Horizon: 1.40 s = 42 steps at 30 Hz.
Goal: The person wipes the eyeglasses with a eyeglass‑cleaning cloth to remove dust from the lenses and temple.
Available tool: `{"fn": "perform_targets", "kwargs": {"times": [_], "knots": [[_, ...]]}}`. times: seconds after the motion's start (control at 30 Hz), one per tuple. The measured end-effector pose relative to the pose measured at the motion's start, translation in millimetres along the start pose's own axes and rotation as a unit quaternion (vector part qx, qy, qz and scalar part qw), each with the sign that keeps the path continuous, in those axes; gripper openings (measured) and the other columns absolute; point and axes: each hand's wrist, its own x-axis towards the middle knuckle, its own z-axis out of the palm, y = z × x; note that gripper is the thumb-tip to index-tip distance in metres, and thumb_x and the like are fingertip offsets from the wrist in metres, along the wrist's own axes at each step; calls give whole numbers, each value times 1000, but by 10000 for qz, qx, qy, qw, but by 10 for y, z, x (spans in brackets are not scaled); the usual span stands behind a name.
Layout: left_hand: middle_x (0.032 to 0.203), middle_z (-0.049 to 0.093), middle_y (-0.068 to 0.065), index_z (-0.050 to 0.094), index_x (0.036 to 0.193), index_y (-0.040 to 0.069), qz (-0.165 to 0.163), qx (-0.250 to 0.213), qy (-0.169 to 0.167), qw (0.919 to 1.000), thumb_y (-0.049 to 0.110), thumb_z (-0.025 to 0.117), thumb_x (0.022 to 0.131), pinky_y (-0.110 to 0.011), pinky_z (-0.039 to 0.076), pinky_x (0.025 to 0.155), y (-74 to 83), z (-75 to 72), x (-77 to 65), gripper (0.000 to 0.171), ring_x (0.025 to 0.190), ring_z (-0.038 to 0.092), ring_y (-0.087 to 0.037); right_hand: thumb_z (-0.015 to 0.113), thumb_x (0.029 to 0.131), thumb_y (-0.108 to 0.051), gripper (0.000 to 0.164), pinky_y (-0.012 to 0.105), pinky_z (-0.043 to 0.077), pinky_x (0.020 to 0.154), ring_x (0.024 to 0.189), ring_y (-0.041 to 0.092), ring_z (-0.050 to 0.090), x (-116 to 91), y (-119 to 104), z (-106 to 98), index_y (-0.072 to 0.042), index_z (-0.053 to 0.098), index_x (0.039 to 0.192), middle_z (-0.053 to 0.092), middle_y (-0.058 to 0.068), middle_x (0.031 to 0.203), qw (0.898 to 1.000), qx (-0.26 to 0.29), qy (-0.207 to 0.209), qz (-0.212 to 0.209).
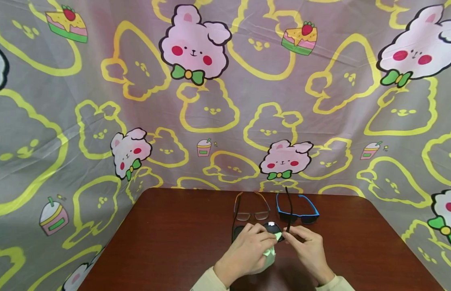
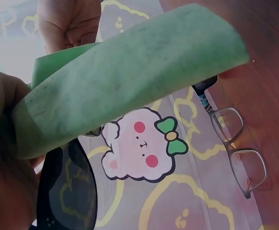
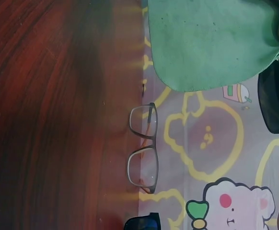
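Eyeglasses (image 1: 252, 214) and blue sunglasses (image 1: 307, 219) block ahead; the table (image 1: 167, 234) offers room leftward.

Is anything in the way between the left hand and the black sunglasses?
Only the green cloth, which the left hand grips at the black sunglasses. The clear glasses and blue-framed sunglasses lie farther back on the table, not between them.

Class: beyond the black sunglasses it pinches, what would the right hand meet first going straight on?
Probably the green cloth in the left hand, close ahead in the head view, though depth is unclear.
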Motion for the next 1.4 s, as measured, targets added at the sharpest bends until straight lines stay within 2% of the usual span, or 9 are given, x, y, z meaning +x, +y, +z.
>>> {"fn": "perform_targets", "kwargs": {"times": [0.13,0.3,0.53,0.73,0.87,1.03,1.23,1.4], "knots": [[109,65,14,71,106,22,97,-114,37,9999,12,68,71,-20,37,76,1,-5,-20,36,97,51,-6,67,73,19,13,25,53,54,65,8,65,4,9,-2,11,69,83,66,21,81,10000,16,32,-32],[110,64,13,70,107,21,241,-33,296,9993,12,74,71,-18,37,73,-17,-22,-66,37,95,52,-6,69,70,21,15,19,51,55,65,5,63,26,-6,-13,13,68,82,66,23,80,9986,-419,49,-307],[111,65,8,71,106,16,42,-638,680,9956,5,73,72,-17,40,69,-55,-88,-137,36,90,57,-6,71,68,20,19,15,49,58,70,4,62,76,-107,-25,10,70,84,67,16,80,9928,-950,-141,-709],[109,66,5,72,105,12,105,-846,1099,9903,-1,71,69,-19,45,78,-95,-133,-168,37,99,60,-5,74,67,17,21,14,46,55,62,10,58,119,-147,-34,4,71,84,66,7,76,9826,-1485,-262,-1086],[106,66,3,71,103,10,110,-1089,1270,9858,-3,70,68,-19,45,84,-122,-153,-194,37,97,61,-6,76,67,15,24,14,47,54,63,10,59,122,-34,-50,0,72,85,66,4,76,9792,-1606,-406,-1172],[106,65,2,70,104,9,-112,-1322,1301,9826,-4,70,68,-17,45,86,-129,-164,-222,38,96,62,-7,77,68,11,25,13,47,54,66,4,59,116,110,-81,-6,74,86,66,-4,81,9759,-1656,-581,-1295],[107,64,1,69,106,9,-233,-1375,1450,9795,-5,70,69,-18,47,84,-127,-164,-238,39,97,62,-8,79,67,7,24,12,44,55,65,2,57,134,117,-84,-7,74,86,65,-8,82,9674,-1750,-681,-1702],[107,63,0,68,108,7,-224,-1333,1705,9760,-7,70,66,-19,47,85,-142,-169,-251,45,96,62,-10,79,66,5,24,11,41,54,62,0,52,155,92,-85,-9,74,85,64,-8,81,9631,-1818,-774,-1828]]}}
